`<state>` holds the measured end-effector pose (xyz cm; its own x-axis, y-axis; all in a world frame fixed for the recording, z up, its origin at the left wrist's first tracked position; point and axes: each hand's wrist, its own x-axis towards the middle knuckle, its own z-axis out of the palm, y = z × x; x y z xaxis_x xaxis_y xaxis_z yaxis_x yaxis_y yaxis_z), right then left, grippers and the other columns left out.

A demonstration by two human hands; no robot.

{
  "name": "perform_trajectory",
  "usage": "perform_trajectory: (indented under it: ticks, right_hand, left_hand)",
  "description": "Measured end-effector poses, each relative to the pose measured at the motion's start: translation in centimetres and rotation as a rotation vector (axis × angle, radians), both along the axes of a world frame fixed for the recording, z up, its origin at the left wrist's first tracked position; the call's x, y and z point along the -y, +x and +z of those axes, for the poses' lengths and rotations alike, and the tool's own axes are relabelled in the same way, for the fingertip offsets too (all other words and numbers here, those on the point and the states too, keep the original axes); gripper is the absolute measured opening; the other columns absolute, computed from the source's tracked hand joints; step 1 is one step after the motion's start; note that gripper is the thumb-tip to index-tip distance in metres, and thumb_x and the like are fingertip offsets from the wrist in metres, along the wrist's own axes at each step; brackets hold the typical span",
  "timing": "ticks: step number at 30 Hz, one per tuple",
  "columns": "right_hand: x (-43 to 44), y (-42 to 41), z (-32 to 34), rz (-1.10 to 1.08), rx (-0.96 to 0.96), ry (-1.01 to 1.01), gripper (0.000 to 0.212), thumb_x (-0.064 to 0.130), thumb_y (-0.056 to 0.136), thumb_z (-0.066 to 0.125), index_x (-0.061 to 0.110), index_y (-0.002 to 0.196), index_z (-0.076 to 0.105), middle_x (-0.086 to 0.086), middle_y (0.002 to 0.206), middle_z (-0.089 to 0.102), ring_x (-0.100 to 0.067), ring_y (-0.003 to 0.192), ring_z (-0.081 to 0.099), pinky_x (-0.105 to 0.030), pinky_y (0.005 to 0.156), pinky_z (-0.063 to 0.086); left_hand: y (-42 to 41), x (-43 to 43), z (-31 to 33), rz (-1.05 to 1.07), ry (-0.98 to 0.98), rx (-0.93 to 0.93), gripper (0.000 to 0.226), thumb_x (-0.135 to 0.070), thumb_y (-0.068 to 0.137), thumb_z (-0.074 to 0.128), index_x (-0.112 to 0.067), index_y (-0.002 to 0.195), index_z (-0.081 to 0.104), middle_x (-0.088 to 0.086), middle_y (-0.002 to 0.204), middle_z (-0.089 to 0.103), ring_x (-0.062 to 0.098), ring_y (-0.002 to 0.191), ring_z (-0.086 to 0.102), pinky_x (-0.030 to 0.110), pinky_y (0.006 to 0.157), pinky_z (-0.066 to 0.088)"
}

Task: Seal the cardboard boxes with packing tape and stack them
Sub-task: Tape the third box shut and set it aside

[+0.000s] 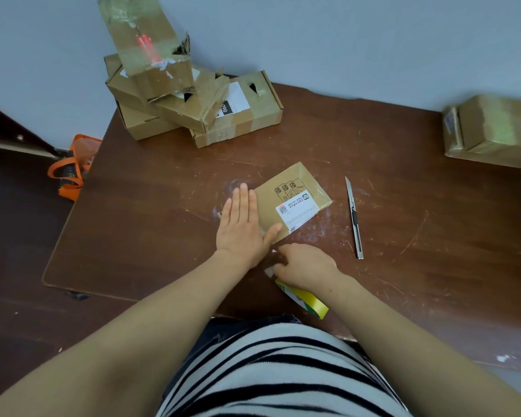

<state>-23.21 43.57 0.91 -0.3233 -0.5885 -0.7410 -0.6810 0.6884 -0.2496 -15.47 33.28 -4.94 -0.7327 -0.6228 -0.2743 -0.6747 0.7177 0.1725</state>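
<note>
Shirt point(283, 371): striped, at the table point(148, 236)'s near edge.
Right hand point(306, 266): curled round the tape roll point(304, 299), near that edge.
Left hand point(242, 227): flat, fingers straight, pressing the small box point(295, 200) mid-table.
Knife point(354, 221): just right of the box.
Risk: slack tape could wrinkle; the leaning stack point(178, 94) at the far left corner might topple.

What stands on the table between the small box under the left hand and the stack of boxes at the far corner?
Nothing visible: only bare table lies between the small box and the stack. The knife lies right of the box, off that path.
</note>
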Motion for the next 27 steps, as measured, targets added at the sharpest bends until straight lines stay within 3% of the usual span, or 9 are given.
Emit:
perform_trajectory:
  ticks: [3,6,11,14,17,18,22,25,27]
  right_hand:
    - [0.0,-0.2,0.2,-0.043,0.004,-0.035,0.030,0.035,0.089,0.046,0.019,0.114,0.053,-0.003,0.113,0.060,-0.026,0.105,0.057,-0.034,0.078,0.044]
    - [-0.2,-0.2,0.2,-0.065,0.016,-0.038,0.032,0.031,0.089,0.045,0.022,0.119,0.051,-0.004,0.114,0.060,-0.026,0.104,0.056,-0.033,0.076,0.044]
    - [-0.3,-0.5,0.7,-0.079,0.027,-0.021,0.040,0.032,0.091,0.045,0.020,0.130,0.045,-0.004,0.125,0.056,-0.026,0.114,0.053,-0.035,0.083,0.043]
    - [-0.2,-0.2,0.7,-0.071,0.030,-0.023,0.040,0.032,0.092,0.045,0.020,0.130,0.045,-0.005,0.125,0.056,-0.028,0.114,0.053,-0.035,0.083,0.043]
    - [-0.3,-0.2,0.7,-0.083,0.036,-0.042,0.044,0.032,0.090,0.047,0.022,0.133,0.043,-0.005,0.127,0.056,-0.029,0.116,0.053,-0.036,0.088,0.045]
    - [-0.4,-0.2,0.7,-0.090,0.036,-0.048,0.045,0.031,0.090,0.047,0.022,0.134,0.043,-0.005,0.128,0.056,-0.029,0.116,0.053,-0.037,0.089,0.045]
    - [-0.5,-0.2,0.5,-0.096,0.030,-0.056,0.043,0.032,0.089,0.049,0.023,0.131,0.044,-0.005,0.125,0.057,-0.029,0.113,0.054,-0.037,0.086,0.046]
    - [-0.5,0.0,0.4,-0.094,0.037,-0.056,0.041,0.032,0.089,0.048,0.021,0.129,0.045,-0.007,0.122,0.058,-0.030,0.110,0.055,-0.036,0.082,0.045]
    - [-0.5,0.0,0.4,-0.091,0.035,-0.050,0.043,0.032,0.088,0.049,0.021,0.129,0.044,-0.007,0.120,0.058,-0.030,0.108,0.055,-0.036,0.080,0.045]
  left_hand:
    - [0.4,-0.9,-0.3,-0.095,-0.099,-0.059,0.091,-0.064,0.091,-0.003,0.003,0.149,0.020,0.020,0.157,0.015,0.028,0.146,0.016,0.036,0.118,0.002]
    - [1.0,-1.2,-0.4,-0.175,-0.067,0.023,0.098,-0.066,0.079,-0.015,0.000,0.150,-0.002,0.018,0.159,-0.004,0.027,0.148,-0.003,0.033,0.114,-0.015]
    - [1.4,1.1,-0.3,-0.104,-0.079,0.000,0.103,-0.075,0.072,-0.023,-0.007,0.149,-0.013,0.010,0.159,-0.015,0.021,0.147,-0.013,0.031,0.113,-0.017]
    - [1.6,1.3,-0.1,-0.125,-0.038,0.053,0.100,-0.071,0.077,-0.015,-0.005,0.151,-0.005,0.011,0.158,-0.012,0.022,0.148,-0.007,0.033,0.114,-0.017]
    - [1.9,0.5,0.1,-0.262,-0.078,0.016,0.090,-0.064,0.093,-0.001,0.002,0.143,0.036,0.019,0.152,0.030,0.029,0.140,0.032,0.034,0.116,0.000]
    - [2.1,0.3,0.1,-0.282,-0.056,0.023,0.086,-0.062,0.095,0.006,0.002,0.141,0.041,0.019,0.149,0.037,0.030,0.137,0.037,0.033,0.115,0.003]
    - [2.9,-0.7,-0.2,-0.403,-0.054,-0.049,0.066,-0.044,0.092,0.031,0.002,0.138,0.046,0.018,0.145,0.043,0.028,0.133,0.044,0.037,0.112,0.020]
    - [3.3,-0.9,-0.6,-0.448,-0.054,-0.042,0.063,-0.038,0.091,0.033,0.002,0.138,0.045,0.018,0.146,0.042,0.029,0.133,0.044,0.038,0.110,0.023]
    - [3.4,-0.4,-0.5,-0.410,-0.082,-0.042,0.068,-0.045,0.093,0.029,0.002,0.141,0.041,0.018,0.148,0.038,0.028,0.137,0.039,0.038,0.112,0.021]
